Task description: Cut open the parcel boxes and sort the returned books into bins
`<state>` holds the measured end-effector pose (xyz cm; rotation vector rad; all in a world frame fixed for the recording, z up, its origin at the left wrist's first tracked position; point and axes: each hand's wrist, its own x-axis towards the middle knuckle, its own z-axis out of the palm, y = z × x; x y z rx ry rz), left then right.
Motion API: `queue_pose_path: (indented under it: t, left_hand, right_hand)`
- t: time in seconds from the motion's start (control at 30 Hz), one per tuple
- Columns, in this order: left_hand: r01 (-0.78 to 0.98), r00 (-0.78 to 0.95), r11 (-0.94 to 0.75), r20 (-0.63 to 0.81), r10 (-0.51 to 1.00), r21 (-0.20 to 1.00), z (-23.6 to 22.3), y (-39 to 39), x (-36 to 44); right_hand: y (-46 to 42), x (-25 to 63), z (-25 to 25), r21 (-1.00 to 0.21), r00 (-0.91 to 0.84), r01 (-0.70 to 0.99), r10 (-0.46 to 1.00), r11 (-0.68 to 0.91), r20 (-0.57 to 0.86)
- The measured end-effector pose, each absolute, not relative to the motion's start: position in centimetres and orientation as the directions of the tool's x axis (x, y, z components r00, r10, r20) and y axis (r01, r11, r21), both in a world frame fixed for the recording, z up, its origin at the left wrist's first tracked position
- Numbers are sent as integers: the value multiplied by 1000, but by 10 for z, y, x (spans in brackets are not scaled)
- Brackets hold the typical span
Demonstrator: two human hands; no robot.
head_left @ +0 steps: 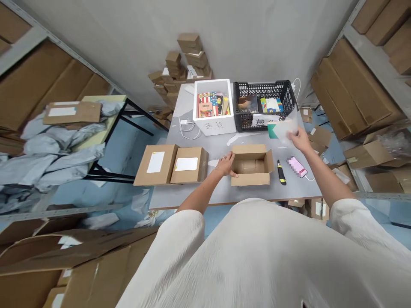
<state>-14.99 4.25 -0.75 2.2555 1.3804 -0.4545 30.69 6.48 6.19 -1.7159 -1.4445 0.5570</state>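
Containers first. Two taped boxes (156,166) sit side by side at the desk's (218,194) left, labels up. White bin (229,124) behind: books (205,109) inside. Left hand (226,164) touches the left side of the open box (250,179), thumb and fingers apart; can't tell if it grips. Open box is at front center, its inner floor showing. Black crate (239,121) behind it: more books (247,104), paper sign on front. Right hand (298,139) pinches translucent film (287,131), blurred, in front of the crate's right corner, partly hiding it; green piece (272,131) at its left end.

Around: grey parcels (41,171) on the side table (99,132), charger (185,122) left of bin, box stack (189,42) behind. Knife (281,173) lies between open box and phone (297,167).
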Motion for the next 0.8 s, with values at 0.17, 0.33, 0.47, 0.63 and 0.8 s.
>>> queue_pose_path:
  t: [0.17, 0.33, 0.47, 0.63, 0.8]
  left_hand:
    - [904, 424, -388, -515, 745, 182, -4, 43, -147]
    - [917, 392, -366, -524, 756, 159, 0, 41, -144]
    - [924, 374, -351, -538, 756, 150, 3, 38, -142]
    - [933, 347, -339, -555, 756, 122, 6, 35, -140]
    - [932, 342, -350, -554, 759, 95, 10, 31, -139]
  right_hand:
    - [37, 309, -25, -910, 605, 216, 780, -354, -159]
    - [4, 283, -89, -821, 599, 85, 687, -565, -411]
    - [-2, 272, -119, -749, 522, 136, 690, -648, -502]
    - [2, 273, -135, -722, 500, 204, 705, -661, -503]
    - [1, 267, -126, -628, 533, 391, 721, -673, -442]
